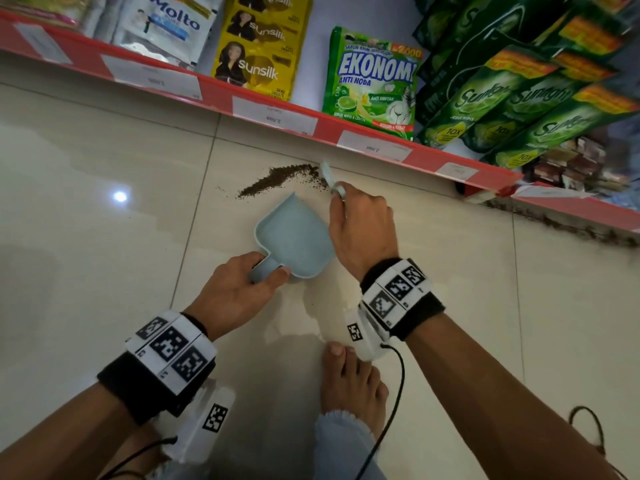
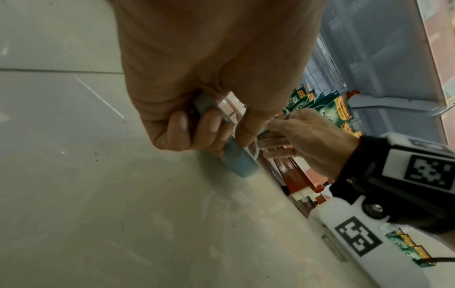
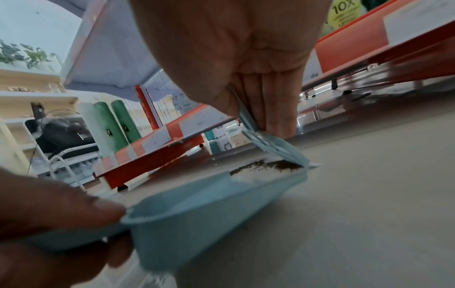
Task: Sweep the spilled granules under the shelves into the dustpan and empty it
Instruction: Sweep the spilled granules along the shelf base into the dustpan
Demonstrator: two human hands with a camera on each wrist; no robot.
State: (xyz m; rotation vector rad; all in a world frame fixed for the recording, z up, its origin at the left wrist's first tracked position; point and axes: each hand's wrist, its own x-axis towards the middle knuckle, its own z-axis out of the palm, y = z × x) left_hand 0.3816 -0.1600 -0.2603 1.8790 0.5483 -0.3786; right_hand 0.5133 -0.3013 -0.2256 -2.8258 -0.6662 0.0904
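A light blue dustpan [image 1: 294,237] lies flat on the tiled floor, its mouth toward the shelf. My left hand [image 1: 239,289] grips its short handle [image 2: 236,157]. A streak of dark brown granules [image 1: 277,180] lies on the floor just beyond the pan's mouth. My right hand [image 1: 360,230] holds a small light blue scraper-like brush [image 1: 329,176], whose tip touches the right end of the streak. In the right wrist view the brush blade [image 3: 278,146] meets the granules [image 3: 270,165] in front of the dustpan [image 3: 197,210].
A red-edged bottom shelf [image 1: 311,123] with price tags runs diagonally close behind the spill, stocked with sachets and green detergent packs [image 1: 370,81]. More dark debris [image 1: 561,223] lines the shelf base at right. My bare foot [image 1: 349,386] rests near the right wrist.
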